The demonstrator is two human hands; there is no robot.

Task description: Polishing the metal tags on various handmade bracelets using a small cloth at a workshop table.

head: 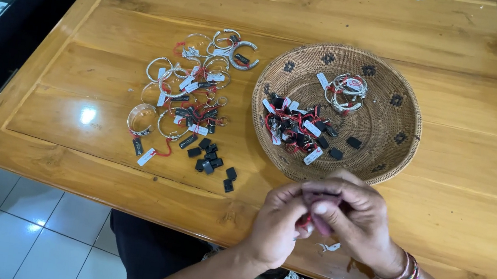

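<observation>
1. Together, the left hand and right hand meet at the near table edge, fingertips pressed together, pinching a small item with a red string; what it is cannot be told.
2. Just beyond sits a woven basket holding tagged pieces and a bundle of bangles.
3. Farther left, silver bracelets and black tags lie spread on the wood.
</observation>
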